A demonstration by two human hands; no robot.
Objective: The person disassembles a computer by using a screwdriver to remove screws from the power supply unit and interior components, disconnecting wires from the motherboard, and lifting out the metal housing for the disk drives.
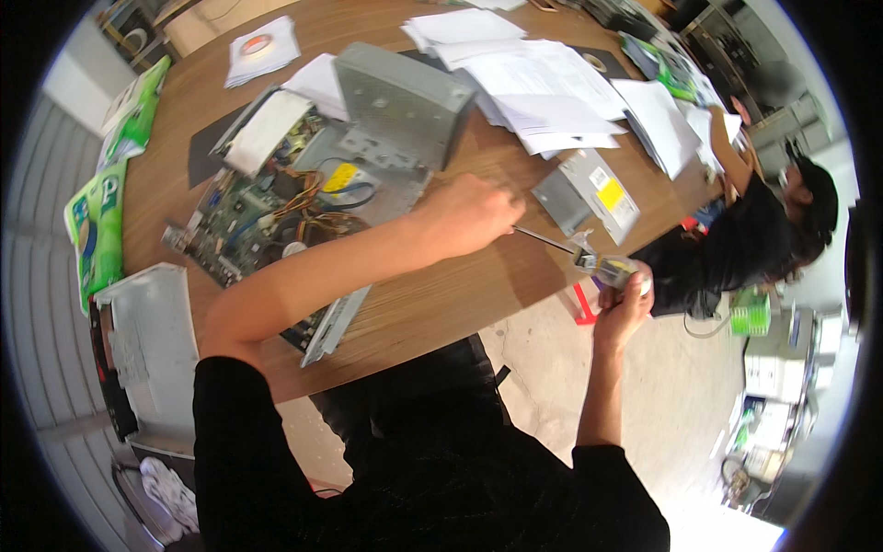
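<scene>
My left hand (474, 216) is closed above the table, and a thin metal shaft (547, 240), like a screwdriver's, runs from its fingers toward my right hand. My right hand (625, 305), past the table's front edge, grips a small clear, yellowish piece (614, 269) with a shiny metallic end; blur hides its kind. The shaft's far end meets that metallic end. Under my left forearm lies an opened computer case with a green circuit board (248, 225) and coloured cables (317, 198). A metal box with a yellow label (593, 195) rests beyond my hands.
Paper stacks (543, 87) cover the table's far side. A roll of tape (256, 44) sits on papers at the far left. Green packets (97, 230) lie by the left edge, near a grey metal panel (152, 340). A person in black (745, 244) works at the right.
</scene>
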